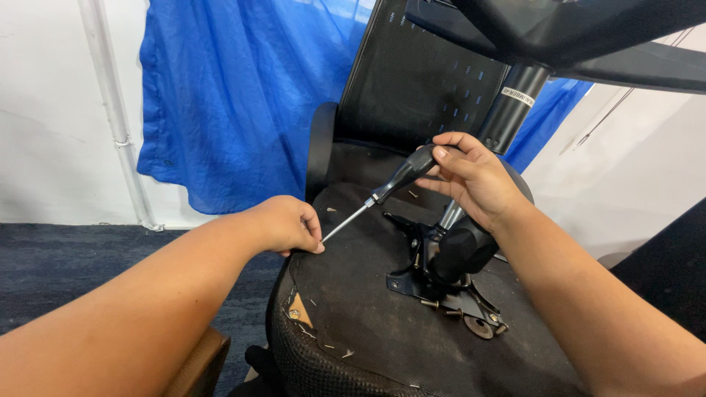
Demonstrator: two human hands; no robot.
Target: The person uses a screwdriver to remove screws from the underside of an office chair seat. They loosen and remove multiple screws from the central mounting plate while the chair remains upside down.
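Upturned office chair [382, 323], underside of the seat facing up, backrest rising behind toward a blue cloth [235, 95]. Right hand [474, 176] wrapped around the black handle of a screwdriver [382, 192] – fingers closed on the grip, thumb on top – shaft slanting down and left over the seat's underside. Left hand [287, 224] at the near-left edge of the seat, fingers curled shut and pinching at the screwdriver's tip (whether anything small sits between them, impossible to tell). Black metal mounting plate [434, 283] bolted near the middle of the underside, gas cylinder [507, 110] standing up from it to the chair base overhead. Loose screws [441, 307] lying beside the plate – torn fabric at the seat's front-left edge. Dark carpet [51, 272] below, white wall behind.
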